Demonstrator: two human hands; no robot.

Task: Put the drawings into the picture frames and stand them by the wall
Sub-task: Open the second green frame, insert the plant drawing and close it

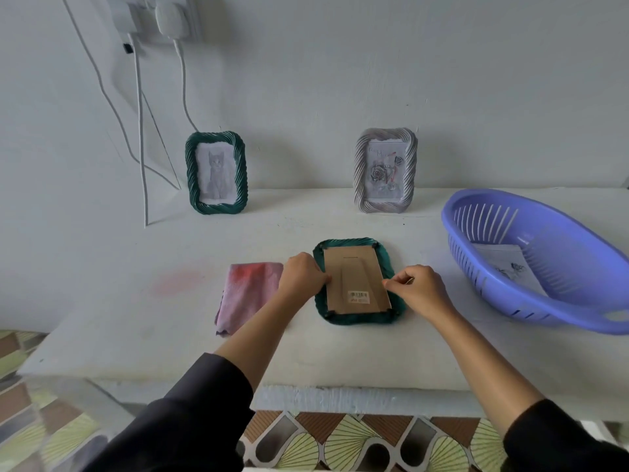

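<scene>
A dark green rope-edged picture frame (359, 281) is lying face down mid-table (136, 301), brown cardboard backing (355, 279) up. Left hand (303, 274) is pinching its nine o'clock edge; right hand (417, 289), three o'clock.

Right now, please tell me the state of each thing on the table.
Green frame with cat drawing: upright by wall.
White frame with rose drawing: upright by wall.
Face-down green frame: cardboard back on.
Pink cloth: folded, flat.
Purple plastic basket: holds one drawing.
Left hand, right hand: on frame sides.
</scene>
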